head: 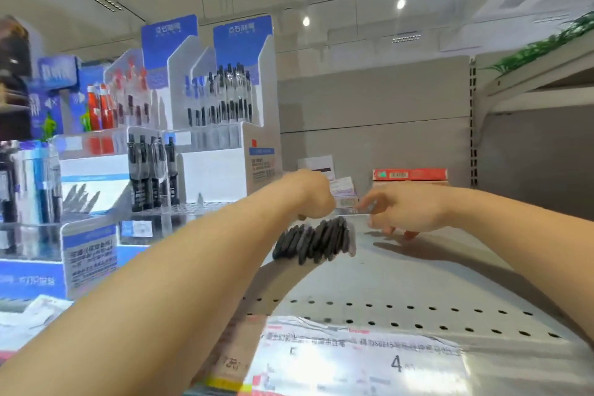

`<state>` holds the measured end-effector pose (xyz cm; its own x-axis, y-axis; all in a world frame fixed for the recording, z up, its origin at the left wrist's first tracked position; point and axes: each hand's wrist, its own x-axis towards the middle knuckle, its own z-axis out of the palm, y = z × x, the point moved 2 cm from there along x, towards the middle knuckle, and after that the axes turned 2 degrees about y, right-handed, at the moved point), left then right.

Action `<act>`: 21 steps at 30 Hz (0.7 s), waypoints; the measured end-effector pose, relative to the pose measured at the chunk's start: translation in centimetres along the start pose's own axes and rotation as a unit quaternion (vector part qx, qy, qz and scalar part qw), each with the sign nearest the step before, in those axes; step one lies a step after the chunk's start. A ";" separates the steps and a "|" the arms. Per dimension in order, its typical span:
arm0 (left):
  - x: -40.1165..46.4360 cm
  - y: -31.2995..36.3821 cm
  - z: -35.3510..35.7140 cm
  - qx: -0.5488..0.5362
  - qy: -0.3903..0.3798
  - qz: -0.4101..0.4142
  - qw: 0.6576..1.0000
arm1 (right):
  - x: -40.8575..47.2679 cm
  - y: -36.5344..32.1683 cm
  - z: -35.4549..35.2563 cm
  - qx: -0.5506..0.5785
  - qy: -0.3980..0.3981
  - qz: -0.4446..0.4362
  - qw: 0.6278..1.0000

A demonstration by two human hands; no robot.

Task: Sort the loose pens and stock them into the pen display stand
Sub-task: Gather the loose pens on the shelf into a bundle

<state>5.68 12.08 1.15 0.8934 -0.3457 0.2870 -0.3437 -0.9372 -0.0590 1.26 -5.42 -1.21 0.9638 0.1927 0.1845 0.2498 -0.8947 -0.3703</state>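
1. The left hand (313, 193) is curled into a fist over the far end of a bundle of black pens (316, 241). It grips them from above, and their dark ends fan out toward the viewer, just above the grey metal shelf (418, 283).
2. The right hand (405, 210) hovers just right of the bundle, fingers (369, 202) spread loosely and pointing left. It holds nothing, and its lower fingertips touch or nearly touch the shelf.
3. The pen display stand (221, 112) stands on the left, white with blue header cards. Its upper tiers hold rows of upright black pens, and more black pens (152, 170) sit in a lower clear tier.
4. Further left, red pens (101, 106) stand in another section; that whole area is blurred.
5. Behind the hands, a red flat box (409, 174) and some small pale boxes (344, 193) rest near the back panel.
6. A price label strip (353, 360) runs along the shelf's front edge, below a row of perforated holes.
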 end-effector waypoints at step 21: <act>0.0 3.4 -1.5 -0.361 0.142 0.068 0.919 | -1.2 0.5 -1.8 0.235 0.011 -0.020 0.972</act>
<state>4.12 8.98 2.40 0.7512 -0.3361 0.5682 -0.6412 -0.5760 0.5070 0.06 -6.88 0.02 0.9513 0.2098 0.2257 0.3076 -0.6030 -0.7360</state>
